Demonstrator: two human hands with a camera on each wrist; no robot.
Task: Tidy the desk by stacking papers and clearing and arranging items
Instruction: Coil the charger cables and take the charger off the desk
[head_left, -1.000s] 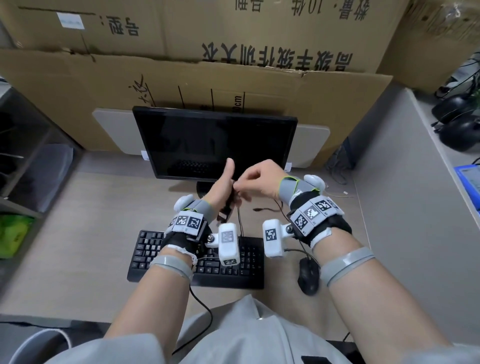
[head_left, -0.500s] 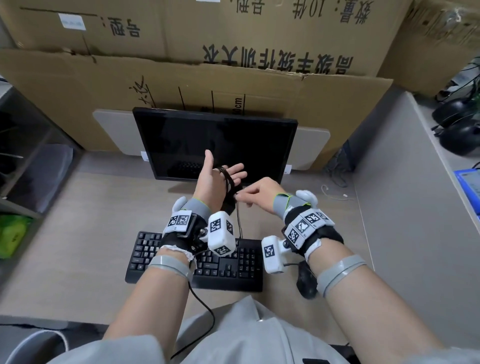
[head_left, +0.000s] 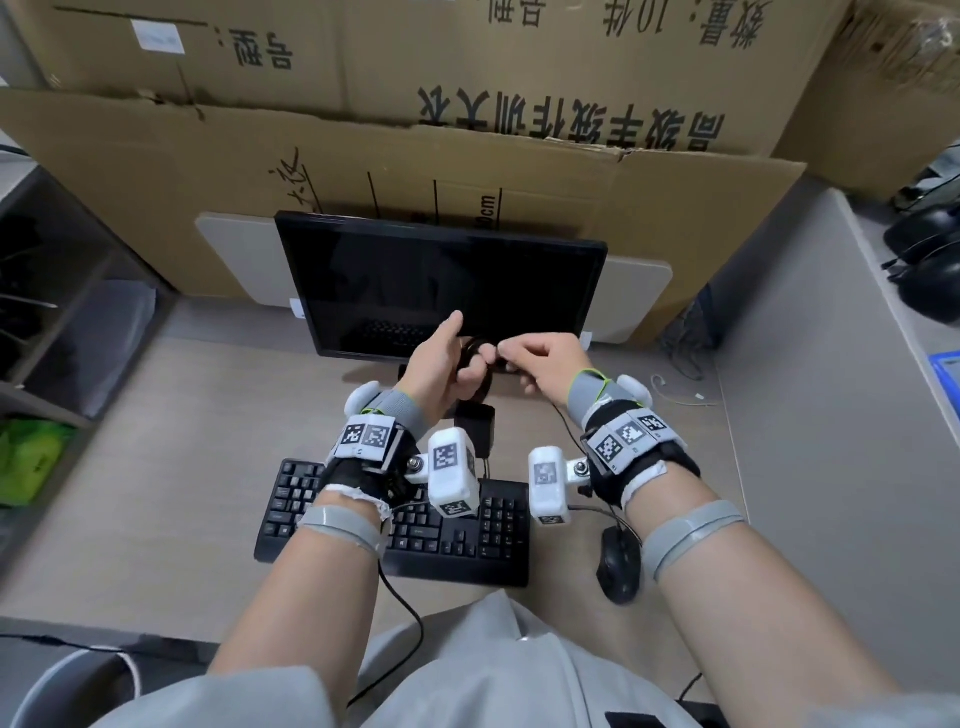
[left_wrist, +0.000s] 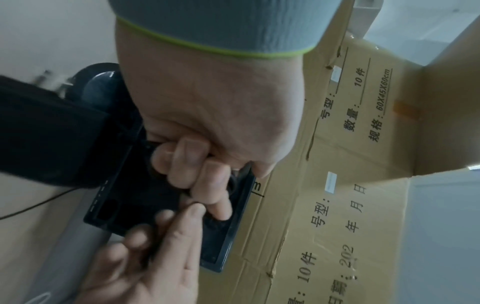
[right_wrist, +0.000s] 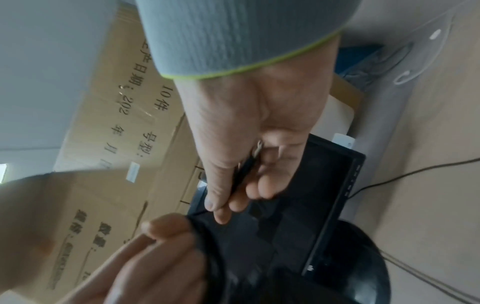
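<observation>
A black cable (head_left: 475, 358) is held in the air in front of the dark monitor (head_left: 441, 283), above the middle of the table (head_left: 171, 467), and is coiled in loops around the left hand (head_left: 441, 364). The fingers (left_wrist: 192, 164) of that hand are curled over the loops, with the thumb pointing upward. The loose end of the cable is pinched between the thumb and fingertips of the right hand (head_left: 540, 361), which is clenched on it just beside the left hand. In the right wrist view a thin black plug (right_wrist: 245, 170) with a metal tip is seen gripped in that pinch. A black adapter block (head_left: 475, 434) hangs below the left hand, over the table between the monitor stand and the keyboard (head_left: 415, 535). The keyboard lies near the front edge of the table, with a black mouse (head_left: 618, 566) just to its right. A thin white cord (head_left: 680, 392) lies toward the right edge of the table. Large cardboard boxes (head_left: 467, 130) are stacked along the back edge behind the monitor.
</observation>
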